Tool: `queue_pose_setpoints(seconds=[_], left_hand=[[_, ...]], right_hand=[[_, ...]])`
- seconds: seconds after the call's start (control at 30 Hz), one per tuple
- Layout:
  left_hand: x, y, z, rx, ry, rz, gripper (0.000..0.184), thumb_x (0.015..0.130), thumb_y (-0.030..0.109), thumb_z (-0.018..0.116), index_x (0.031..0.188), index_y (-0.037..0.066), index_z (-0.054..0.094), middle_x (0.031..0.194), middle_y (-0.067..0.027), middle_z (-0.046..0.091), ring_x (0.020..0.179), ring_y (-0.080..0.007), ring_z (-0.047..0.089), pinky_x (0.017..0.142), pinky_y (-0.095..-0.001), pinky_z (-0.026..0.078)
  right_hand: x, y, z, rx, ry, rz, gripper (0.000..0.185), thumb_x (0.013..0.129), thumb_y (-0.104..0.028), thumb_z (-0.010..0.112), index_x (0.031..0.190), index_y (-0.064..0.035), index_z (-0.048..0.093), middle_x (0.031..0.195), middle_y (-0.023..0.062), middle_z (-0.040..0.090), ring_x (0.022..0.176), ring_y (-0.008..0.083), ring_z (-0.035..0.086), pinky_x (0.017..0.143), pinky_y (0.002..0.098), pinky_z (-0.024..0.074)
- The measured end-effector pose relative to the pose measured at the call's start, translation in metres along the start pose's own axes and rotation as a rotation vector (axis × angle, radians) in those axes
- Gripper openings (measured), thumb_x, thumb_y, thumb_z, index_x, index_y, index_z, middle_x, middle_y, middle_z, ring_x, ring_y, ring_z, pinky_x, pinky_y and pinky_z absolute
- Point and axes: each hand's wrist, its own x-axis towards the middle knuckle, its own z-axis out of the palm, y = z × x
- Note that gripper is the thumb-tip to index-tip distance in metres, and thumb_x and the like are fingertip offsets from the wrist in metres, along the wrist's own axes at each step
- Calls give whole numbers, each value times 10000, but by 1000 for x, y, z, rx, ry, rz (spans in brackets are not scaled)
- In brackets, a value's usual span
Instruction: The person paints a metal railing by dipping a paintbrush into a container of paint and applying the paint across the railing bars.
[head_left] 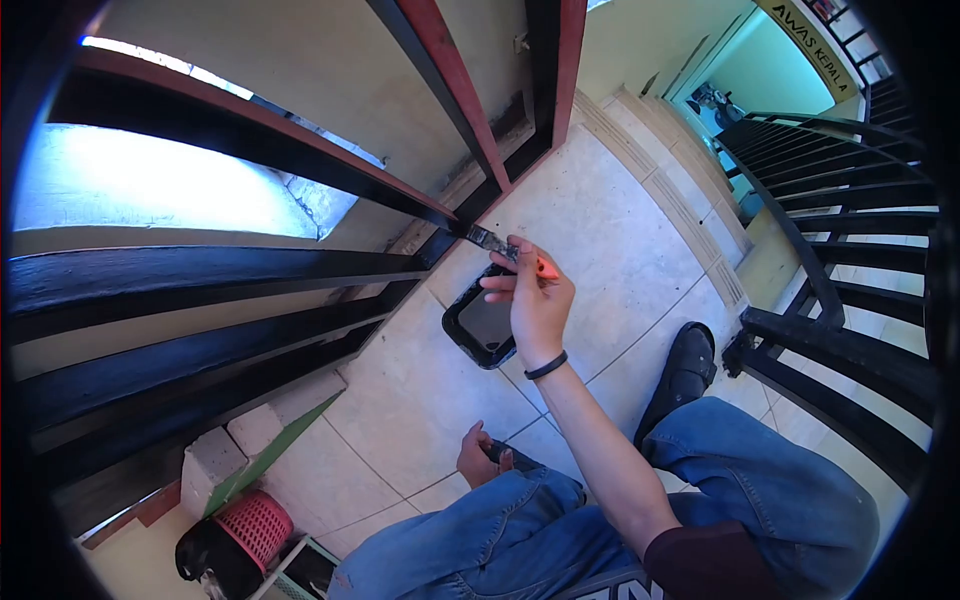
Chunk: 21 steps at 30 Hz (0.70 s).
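My right hand [538, 295] grips a paintbrush [494, 243] with an orange handle. Its dark bristles touch or nearly touch the lower end of a black bar of the railing [425, 250]. Below the brush and partly behind my fingers, a black tray [480, 322] with dark contents lies on the tiled floor. My left hand [480, 455] is low beside my knee, next to a dark shoe, its fingers loosely curved and apart; part of it is hidden and nothing is visibly held. Several railing bars show black faces and reddish edges.
Concrete blocks [215, 462], a green panel [270, 455] and a pink basket [262, 525] stand at the lower left. Steps [690, 190] descend at the upper right beside a black stair railing [830, 250]. My shoe [685, 370] is on the tiles [610, 260].
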Motion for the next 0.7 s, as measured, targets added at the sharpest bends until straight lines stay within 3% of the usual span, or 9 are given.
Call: queue_pose_setpoints(seconds=[0.17,0.47,0.53,0.57,0.7], left_hand=[[2,0,1,9,-2,14,910,906,738,601,1312,-75,574,835,-63,589,716,-178,564,680,-316,508],[3,4,0,5,-9,4,924,900,752,600,1304,-79,579,835,-62,589,718,-172,562,679,-306,506],[1,1,1,-10,-8,14,846,882,654,678,1320,-63,576,860,-86,601,727,-217,592,674,-342,518],[0,-2,0,-12,-8,19,813,873,604,717,1328,-55,574,872,-98,607,731,-239,607,671,-360,525],[-1,0,-1,-39,-7,-13,842,870,638,708,1332,-52,571,872,-93,609,735,-236,604,680,-357,526]], right_hand=[[-5,1,-17,-122,44,-39,452,1095,-333,550,1282,69,637,1070,235,743,699,185,747,574,257,587],[-7,3,-16,-70,39,-13,476,1091,-348,556,1299,75,623,1097,243,741,700,183,747,572,256,586],[-6,6,-11,-89,39,-8,477,1093,-350,553,1295,76,624,1095,242,742,700,180,746,579,255,584],[-6,7,-9,-86,9,5,468,1096,-344,549,1288,74,630,1068,223,747,694,174,740,585,251,580],[8,-19,-14,-58,-25,-110,423,1100,-314,546,1242,69,656,985,169,749,680,149,726,574,243,566]])
